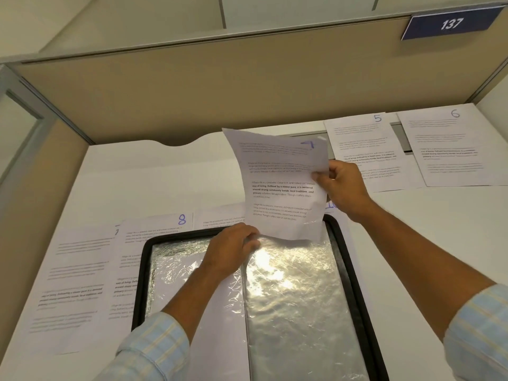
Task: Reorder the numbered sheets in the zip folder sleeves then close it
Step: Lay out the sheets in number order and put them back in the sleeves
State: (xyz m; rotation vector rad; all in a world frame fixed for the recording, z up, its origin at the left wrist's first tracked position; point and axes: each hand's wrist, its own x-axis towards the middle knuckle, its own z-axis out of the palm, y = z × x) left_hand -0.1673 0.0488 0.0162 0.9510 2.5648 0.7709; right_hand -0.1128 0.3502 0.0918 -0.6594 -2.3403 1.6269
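One view, from the head. A blue plate (450, 23) on the partition reads "137". Handwritten blue numbers mark the sheets lying on the counter (154, 174): sheet 7 (74, 284) and sheet 8 (132, 259) near left, sheet 5 (360, 149) and sheet 6 (453, 149) far right. The raised sheet (280, 193) carries a blurred blue mark I cannot read.

Bare counter lies far left and right of the open zip folder (354, 270), whose black rim overlaps sheet 8.

The raised sheet stands over the right-hand clear sleeve (288, 298), which is crinkled and glaring. The right hand (341, 185) has its fingers pinching the sheet's right edge. The left hand (233, 248) has its fingers curled at the sheet's lower left corner; whether on paper or plastic, I cannot tell.
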